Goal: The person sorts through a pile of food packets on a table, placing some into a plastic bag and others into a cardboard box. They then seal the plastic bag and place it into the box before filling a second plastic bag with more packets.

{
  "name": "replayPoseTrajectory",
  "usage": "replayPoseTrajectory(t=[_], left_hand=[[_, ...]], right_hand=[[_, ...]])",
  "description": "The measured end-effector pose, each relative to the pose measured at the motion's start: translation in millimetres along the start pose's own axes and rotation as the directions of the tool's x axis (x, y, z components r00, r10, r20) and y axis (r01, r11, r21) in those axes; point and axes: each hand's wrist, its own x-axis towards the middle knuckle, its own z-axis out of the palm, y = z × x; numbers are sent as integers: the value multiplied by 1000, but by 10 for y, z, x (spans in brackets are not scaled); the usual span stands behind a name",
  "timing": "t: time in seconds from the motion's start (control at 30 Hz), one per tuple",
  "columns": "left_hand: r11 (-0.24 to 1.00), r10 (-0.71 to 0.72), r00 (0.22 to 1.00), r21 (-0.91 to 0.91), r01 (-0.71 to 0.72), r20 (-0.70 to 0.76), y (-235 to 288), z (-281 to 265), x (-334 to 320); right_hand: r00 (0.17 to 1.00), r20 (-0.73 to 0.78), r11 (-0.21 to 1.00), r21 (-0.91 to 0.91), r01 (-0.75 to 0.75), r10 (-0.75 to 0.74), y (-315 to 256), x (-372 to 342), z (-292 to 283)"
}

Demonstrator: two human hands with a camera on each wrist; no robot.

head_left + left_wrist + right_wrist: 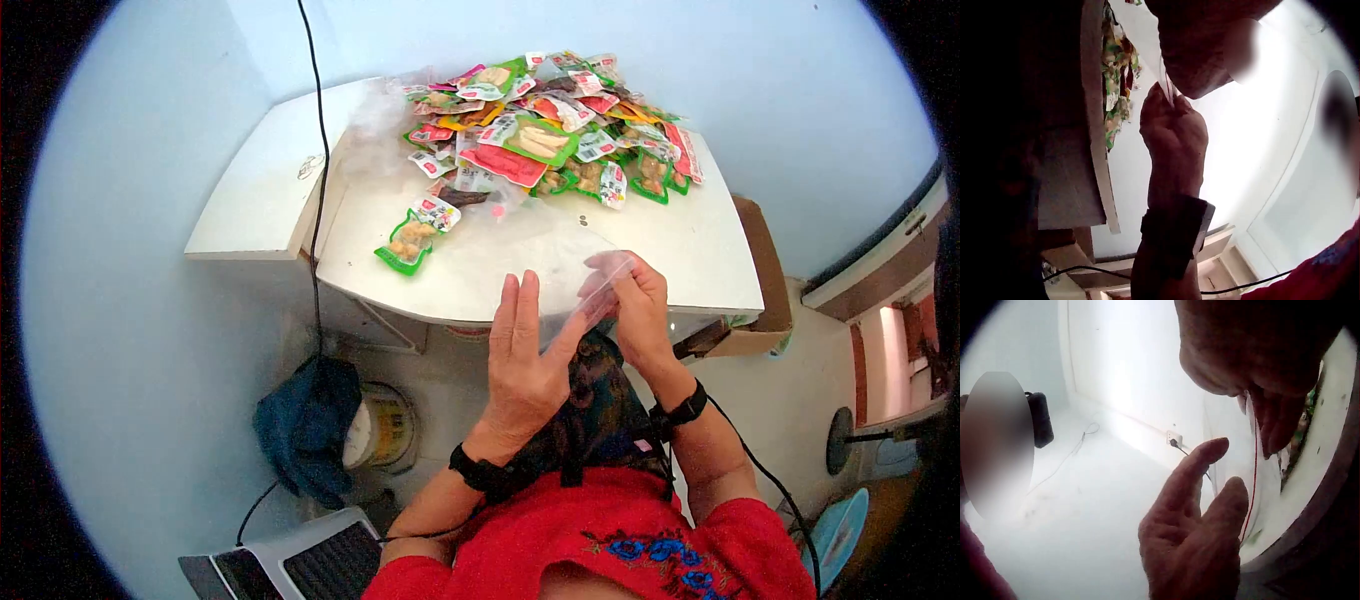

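Note:
Between the two hands, over the table's front edge, is a clear plastic zip bag; a thin red line along its mouth shows in the right wrist view. My right hand pinches the bag near its mouth, and the left wrist view shows that pinch from below. Beside the bag's near edge, my left hand has its fingers extended, with the thumb right at the plastic. In the right wrist view the left hand's thumb and a finger stand apart.
A large heap of packaged snacks covers the back of the white table. One green-edged snack pack lies apart at front left. Clear plastic lies left of the heap. A black cable hangs at left; a cardboard box stands at right.

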Motion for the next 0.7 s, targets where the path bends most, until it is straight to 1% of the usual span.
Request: replayPoseTrajectory(t=[0.03,0.13,0.23,0.33,0.43,0.53,0.57,0.67,0.7], left_hand=[[1000,-9,1000,3,9,-14,-27,9,-14],[996,39,998,-87,-34,56,-71,-18,-77],[993,-1,999,-115,6,47,-102,-45,-97],[989,-103,995,-105,103,5,-152,-49,-108],[978,-184,982,-110,177,-53,-175,-102,-83],[993,-114,984,-57,107,-135,-200,-264,-24],[995,-98,982,-38,93,-158,-202,-326,-4],[997,-54,974,34,62,-221,-217,-529,54],[996,-43,971,67,61,-237,-227,-603,78]], right_hand=[[1000,3,1000,12,-7,7,-28,-4,27],[999,5,996,76,-40,40,-81,-25,126],[998,31,995,86,-50,48,-113,-26,187],[997,83,999,54,-3,-2,-90,-41,221],[993,119,999,-45,-20,25,-112,-86,257],[980,198,965,-250,77,-26,-81,-113,292],[965,260,962,-269,52,21,-118,-112,294],[883,468,984,-141,106,-28,-316,-120,457],[813,578,995,-98,-12,67,-435,-55,430]])
